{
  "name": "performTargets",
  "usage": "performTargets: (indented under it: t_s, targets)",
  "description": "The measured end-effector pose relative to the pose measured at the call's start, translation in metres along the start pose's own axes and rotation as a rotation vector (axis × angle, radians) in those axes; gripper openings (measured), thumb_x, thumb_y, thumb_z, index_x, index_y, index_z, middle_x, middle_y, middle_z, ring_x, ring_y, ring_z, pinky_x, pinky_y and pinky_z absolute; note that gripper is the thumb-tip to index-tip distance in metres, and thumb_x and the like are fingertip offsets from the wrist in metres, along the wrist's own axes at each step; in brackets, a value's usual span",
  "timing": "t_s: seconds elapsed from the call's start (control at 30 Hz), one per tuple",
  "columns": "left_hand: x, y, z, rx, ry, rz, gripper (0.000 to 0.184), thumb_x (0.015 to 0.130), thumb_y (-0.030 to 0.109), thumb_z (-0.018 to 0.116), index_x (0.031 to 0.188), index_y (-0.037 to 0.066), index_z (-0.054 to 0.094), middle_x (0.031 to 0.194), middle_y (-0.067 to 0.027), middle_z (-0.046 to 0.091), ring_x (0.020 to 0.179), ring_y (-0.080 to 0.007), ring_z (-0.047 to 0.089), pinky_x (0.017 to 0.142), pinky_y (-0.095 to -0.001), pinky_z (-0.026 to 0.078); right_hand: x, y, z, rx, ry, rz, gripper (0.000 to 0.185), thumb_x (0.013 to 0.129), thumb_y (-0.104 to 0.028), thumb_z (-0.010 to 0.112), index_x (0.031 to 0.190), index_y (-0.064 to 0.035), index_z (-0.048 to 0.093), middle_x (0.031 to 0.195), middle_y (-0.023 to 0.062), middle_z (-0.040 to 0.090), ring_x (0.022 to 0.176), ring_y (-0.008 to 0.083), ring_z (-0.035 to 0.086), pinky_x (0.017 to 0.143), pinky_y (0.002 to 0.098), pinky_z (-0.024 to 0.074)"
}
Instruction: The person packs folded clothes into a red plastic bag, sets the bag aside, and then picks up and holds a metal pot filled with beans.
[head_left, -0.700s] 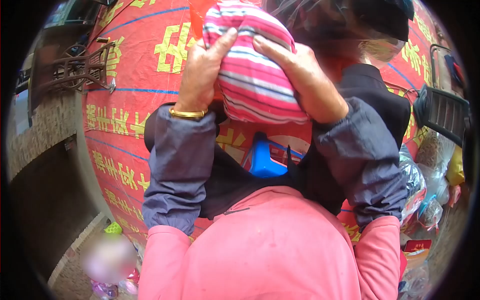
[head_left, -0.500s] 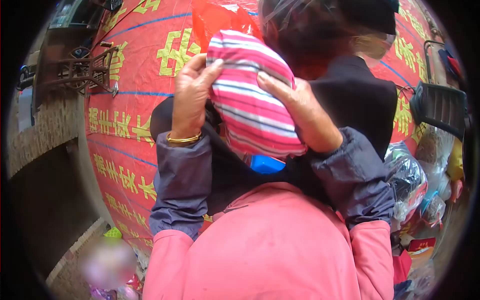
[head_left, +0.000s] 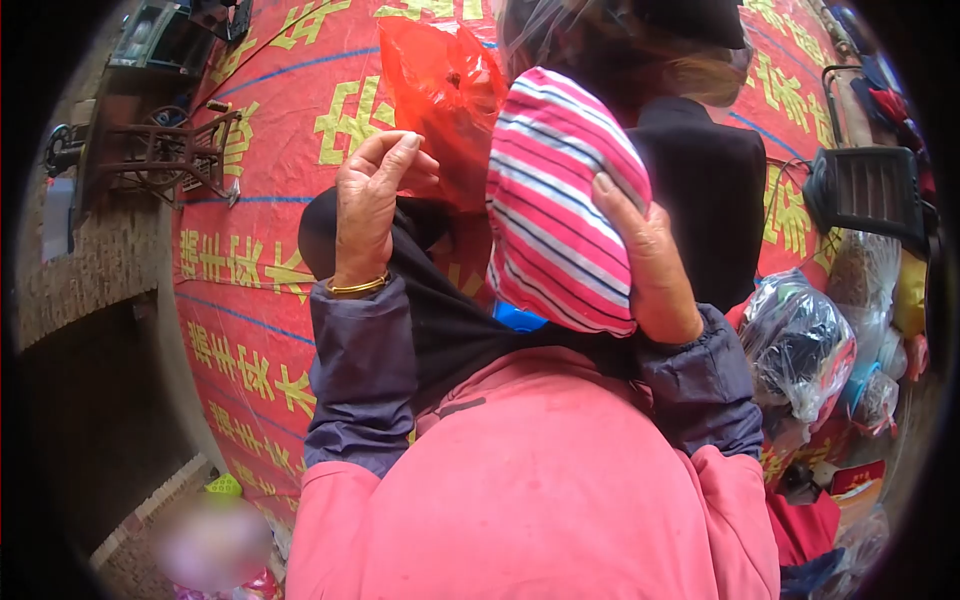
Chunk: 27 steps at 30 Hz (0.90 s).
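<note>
In my right hand (head_left: 650,255) is an oval, rounded piece of striped cloth (head_left: 560,205), pink, white and dark. My thumb lies on its near face and the other fingers are hidden behind it. My left hand (head_left: 375,195) is raised to the left of the cloth, apart from it. Its thumb and forefinger are pinched together; whether something thin is between them I cannot make out. A translucent red plastic bag (head_left: 440,100) stands open just beyond both hands. Black fabric (head_left: 450,310) covers my lap, and a bit of something blue (head_left: 518,318) shows below the cloth.
A red sheet with yellow characters (head_left: 260,340) covers the floor. Dark items under clear plastic (head_left: 620,50) are at the top. On the right stand a dark plastic chair (head_left: 865,195) and several plastic-wrapped bundles (head_left: 800,345). A metal-framed stand (head_left: 170,150) is at left.
My left hand has come off the striped cloth and moved a little left. My right hand has shifted the cloth to the right, showing more of the red bag.
</note>
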<state>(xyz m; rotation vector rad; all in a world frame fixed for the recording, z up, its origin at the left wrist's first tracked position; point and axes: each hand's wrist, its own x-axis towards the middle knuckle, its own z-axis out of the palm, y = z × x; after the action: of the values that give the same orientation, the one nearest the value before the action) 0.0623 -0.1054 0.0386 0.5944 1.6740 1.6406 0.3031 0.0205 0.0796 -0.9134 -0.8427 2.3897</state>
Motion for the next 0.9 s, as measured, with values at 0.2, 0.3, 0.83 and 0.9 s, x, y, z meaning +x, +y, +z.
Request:
performTargets:
  t_s: [0.2, 0.3, 0.83, 0.9]
  targets:
    - [-0.013, -0.014, 0.005, 0.037, -0.056, -0.066, 0.021, 0.101, 0.021, 0.061, 0.106, 0.001, 0.068, 0.085, -0.0083, 0.072, 0.075, -0.0148, 0.070, 0.073, -0.0268, 0.057, -0.023, -0.012, -0.008, -0.051, 0.032, -0.017, 0.035, 0.098, -0.024, 0.065, 0.123, 0.0003, 0.064, 0.108, 0.0082, 0.071, 0.089, 0.0133, 0.070, 0.080, 0.0266, 0.0561]
    - [-0.018, -0.029, 0.012, 0.041, -0.077, -0.103, 0.021, 0.100, 0.021, 0.063, 0.105, 0.001, 0.069, 0.085, -0.0076, 0.072, 0.074, -0.0134, 0.069, 0.072, -0.0258, 0.056, -0.033, 0.004, -0.016, -0.073, 0.025, 0.087, 0.036, 0.098, -0.026, 0.065, 0.122, 0.0012, 0.065, 0.106, 0.0084, 0.071, 0.091, 0.0132, 0.069, 0.083, 0.0277, 0.0556]
    - [0.102, -0.075, 0.034, 0.881, 0.009, 0.306, 0.049, 0.085, 0.032, 0.076, 0.117, -0.003, 0.065, 0.106, -0.0181, 0.071, 0.095, -0.0245, 0.069, 0.082, -0.0353, 0.055, -0.039, 0.039, -0.024, -0.129, -0.059, 0.289, 0.048, 0.096, -0.032, 0.068, 0.129, 0.0016, 0.060, 0.114, 0.0099, 0.069, 0.101, 0.0151, 0.067, 0.090, 0.0285, 0.0530]
    - [0.122, -0.078, 0.035, 0.982, 0.061, 0.271, 0.064, 0.081, 0.040, 0.078, 0.126, -0.002, 0.060, 0.123, -0.0256, 0.066, 0.117, -0.0371, 0.063, 0.097, -0.0430, 0.050, -0.035, 0.037, -0.024, -0.128, -0.050, 0.303, 0.048, 0.096, -0.032, 0.068, 0.130, 0.0016, 0.060, 0.115, 0.0100, 0.069, 0.101, 0.0150, 0.067, 0.090, 0.0286, 0.0528]
